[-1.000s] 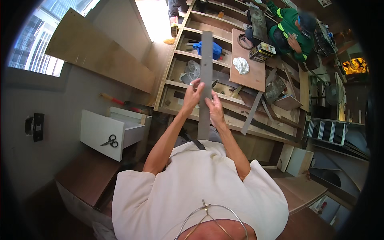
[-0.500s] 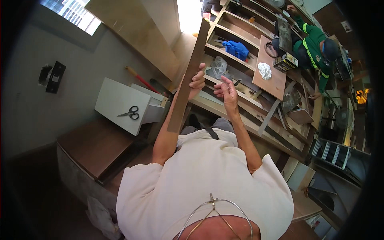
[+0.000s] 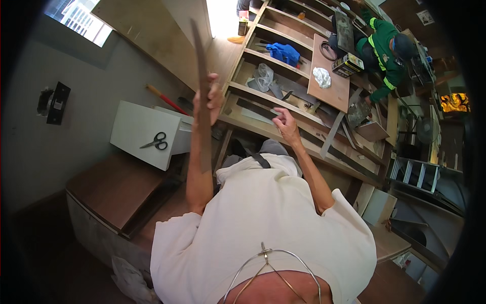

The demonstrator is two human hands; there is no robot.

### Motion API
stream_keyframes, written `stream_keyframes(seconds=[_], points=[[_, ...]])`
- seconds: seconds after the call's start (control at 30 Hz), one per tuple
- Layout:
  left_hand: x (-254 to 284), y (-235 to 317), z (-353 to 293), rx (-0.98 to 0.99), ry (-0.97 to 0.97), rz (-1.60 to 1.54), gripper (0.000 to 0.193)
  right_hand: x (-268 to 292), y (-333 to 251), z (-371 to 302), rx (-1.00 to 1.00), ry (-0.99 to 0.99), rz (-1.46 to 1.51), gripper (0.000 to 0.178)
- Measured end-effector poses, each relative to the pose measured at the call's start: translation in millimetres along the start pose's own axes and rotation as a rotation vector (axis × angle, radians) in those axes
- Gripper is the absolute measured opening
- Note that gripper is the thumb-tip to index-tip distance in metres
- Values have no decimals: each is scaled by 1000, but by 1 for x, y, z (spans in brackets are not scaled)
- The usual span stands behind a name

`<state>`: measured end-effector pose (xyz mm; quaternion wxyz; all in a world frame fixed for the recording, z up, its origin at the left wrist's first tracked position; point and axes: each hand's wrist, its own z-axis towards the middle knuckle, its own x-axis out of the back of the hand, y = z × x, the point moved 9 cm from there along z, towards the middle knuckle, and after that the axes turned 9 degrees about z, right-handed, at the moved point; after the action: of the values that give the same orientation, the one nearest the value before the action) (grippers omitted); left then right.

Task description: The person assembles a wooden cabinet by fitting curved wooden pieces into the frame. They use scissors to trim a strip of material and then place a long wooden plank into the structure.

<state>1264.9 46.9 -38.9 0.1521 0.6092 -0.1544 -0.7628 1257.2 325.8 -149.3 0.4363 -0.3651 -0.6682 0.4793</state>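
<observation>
My left hand (image 3: 215,100) grips a long, thin brown strip (image 3: 203,126), with the fingers showing along its right side. The strip stands nearly lengthwise in front of my left forearm, its far end curving and narrowing. My right hand (image 3: 287,125) is raised over the near edge of the wooden frame, apart from the strip. Its fingers are loosely bent and apart, and nothing shows between them. Beyond that hand, a dark strip (image 3: 253,109) and a clear plastic bag (image 3: 263,77) lie in the compartments of the wooden frame (image 3: 304,109).
Black scissors (image 3: 160,142) lie on a white drawer box (image 3: 136,126) at my left, beside a red-handled tool (image 3: 167,99). A board (image 3: 324,91) with a crumpled white cloth (image 3: 321,77) spans the frame. A person in green (image 3: 380,48) works at the far right. A ladder (image 3: 415,175) lies at right.
My left hand has moved left with the brown strip, which now appears more edge-on. My right hand has drawn slightly nearer, its fingers more bent. The view has shifted a little.
</observation>
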Motion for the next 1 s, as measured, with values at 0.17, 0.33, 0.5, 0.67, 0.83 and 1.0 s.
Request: stream_keyframes(seconds=[0.17,0.33,0.5,0.67,0.83,1.0], points=[[-14,48,-10,-111,70,182,35,109,243,-99,-329,338,11,19],[-7,80,-35,-148,249,457,37,130,339,-254,-677,330,-124,22],[-5,79,-42,-85,473,719,40,76,352,-296,-760,304,-9,24],[14,93,-56,-109,864,1169,32,62,331,-258,-675,338,59,27],[5,95,-52,-159,794,1224,31,78,330,-228,-616,425,15,34],[11,109,-65,-193,800,1293,29,91,310,-171,-567,361,-57,43]])
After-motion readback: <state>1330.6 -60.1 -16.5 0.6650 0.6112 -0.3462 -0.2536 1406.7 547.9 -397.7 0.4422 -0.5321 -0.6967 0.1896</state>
